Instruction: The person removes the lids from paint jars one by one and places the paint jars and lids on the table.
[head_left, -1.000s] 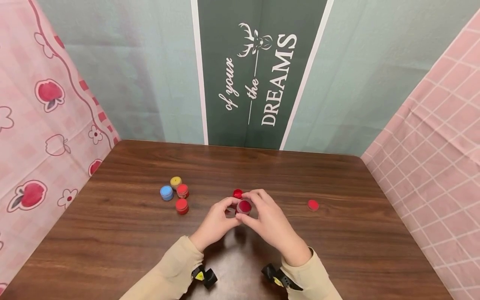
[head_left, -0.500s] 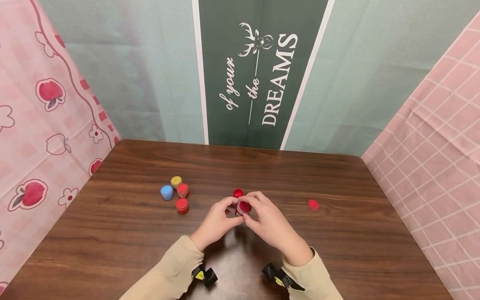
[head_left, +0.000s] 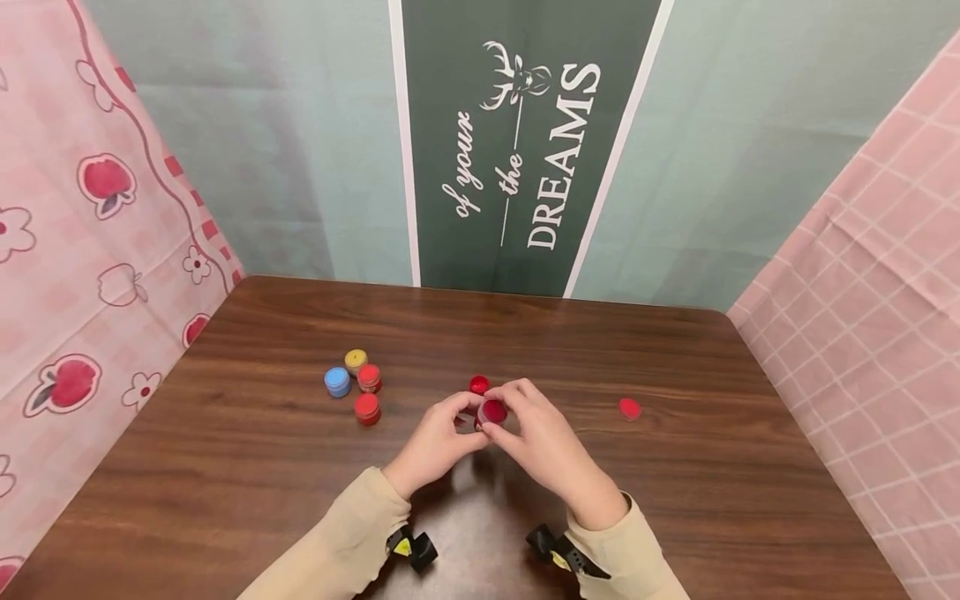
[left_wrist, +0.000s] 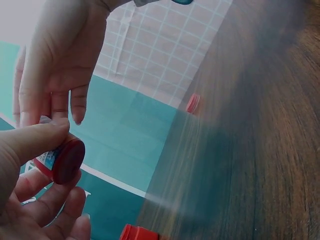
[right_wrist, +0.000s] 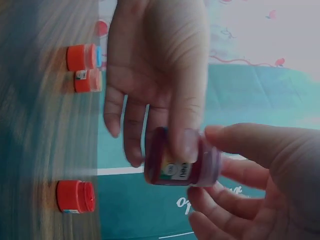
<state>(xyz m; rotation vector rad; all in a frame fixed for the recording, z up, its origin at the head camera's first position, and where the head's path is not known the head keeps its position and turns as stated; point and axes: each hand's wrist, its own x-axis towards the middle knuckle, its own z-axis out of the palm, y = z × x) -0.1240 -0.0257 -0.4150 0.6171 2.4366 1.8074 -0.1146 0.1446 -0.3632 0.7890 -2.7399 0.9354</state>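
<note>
Both hands meet over the middle of the table on a small paint jar point(head_left: 492, 412) with dark red paint. My left hand point(head_left: 437, 440) grips the jar's labelled body between thumb and fingers. At the jar's clear lid point(right_wrist: 210, 162), my right hand point(head_left: 546, 440) pinches the edge with thumb and fingers. The jar is tilted, its lid end facing up toward the head camera. Just beyond the hands stands a bright red jar point(head_left: 479, 384), with glossy red showing at its top. A flat red lid point(head_left: 630, 408) lies apart on the right.
On the left of the wooden table point(head_left: 247, 467) are a blue jar point(head_left: 337, 382), a yellow jar point(head_left: 356, 360) and two red-orange jars point(head_left: 367, 408). A green curtain point(head_left: 300, 150) hangs behind, with pink cloth at both sides.
My right fingers have shifted back and forth around the jar's rim, with the thumb now forward on it again. The left hand keeps its grip. The whole head view has moved slightly.
</note>
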